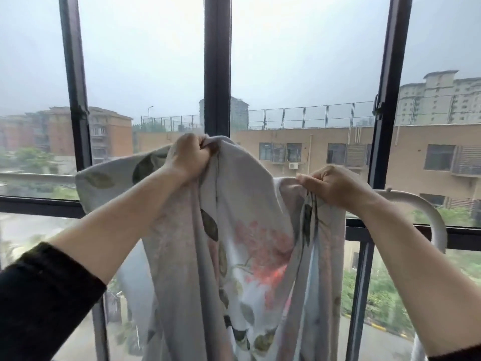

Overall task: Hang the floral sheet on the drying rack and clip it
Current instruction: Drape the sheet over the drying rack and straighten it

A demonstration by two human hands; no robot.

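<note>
- My left hand point(191, 158) grips a bunched top edge of the floral sheet point(250, 256), raised high.
- My right hand point(335, 185) grips another fold, beside the white drying rack point(426, 212).

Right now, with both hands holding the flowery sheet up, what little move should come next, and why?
Probably pull the left hand and right hand apart to open the floral sheet along the white rack rail. Both grip it bunched up, so it hangs in narrow folds, and no clip is in view.
</note>
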